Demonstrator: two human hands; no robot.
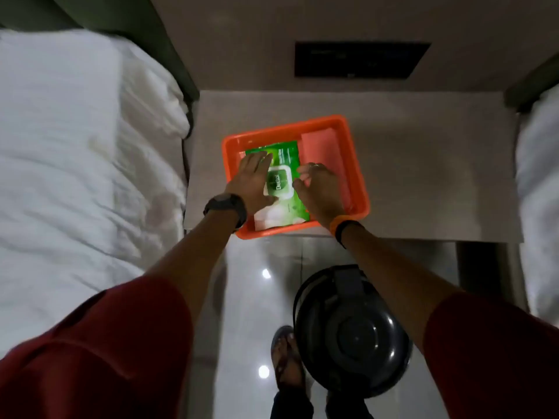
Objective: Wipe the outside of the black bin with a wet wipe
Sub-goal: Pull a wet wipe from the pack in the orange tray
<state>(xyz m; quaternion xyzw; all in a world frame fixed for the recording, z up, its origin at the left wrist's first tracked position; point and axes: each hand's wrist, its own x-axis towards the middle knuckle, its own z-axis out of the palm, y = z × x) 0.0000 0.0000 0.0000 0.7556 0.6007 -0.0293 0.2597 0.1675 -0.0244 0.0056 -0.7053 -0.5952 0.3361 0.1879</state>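
Note:
A green wet-wipe pack (281,182) with a white flip lid lies in an orange tray (290,130) on the bedside table. My left hand (252,182) presses flat on the pack's left side, fingers spread. My right hand (317,187) hovers at the lid's right edge with fingers curled; whether it grips anything I cannot tell. The black bin (352,331) stands on the floor below the table, lid closed, under my right forearm.
A pink cloth (325,152) lies in the tray's right half. A white bed (75,164) is at left, another bed (541,192) at right. The beige table (423,176) extends right of the tray. My sandalled foot (286,358) is beside the bin on glossy tiles.

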